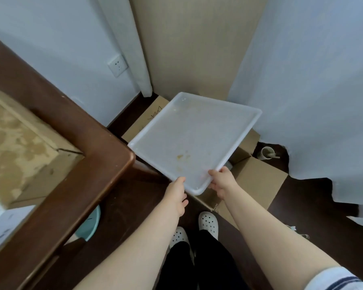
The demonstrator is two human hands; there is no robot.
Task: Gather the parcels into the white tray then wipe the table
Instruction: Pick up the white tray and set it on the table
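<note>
Over the cardboard boxes (258, 178): white tray (194, 135) held up by its near corner, beside the table (82, 164). Guessing it's headed there for the parcels.
Left hand (176, 193): thumb on the rim, fingers tucked below, just left of the corner.
Right hand (221, 183): clamped on the rim, right of it.
Tray vs fingers: stretches away from them, nothing in it, slightly stained.

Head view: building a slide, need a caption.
Left hand and right hand grip the white tray by its near corner, above cardboard boxes.
</note>
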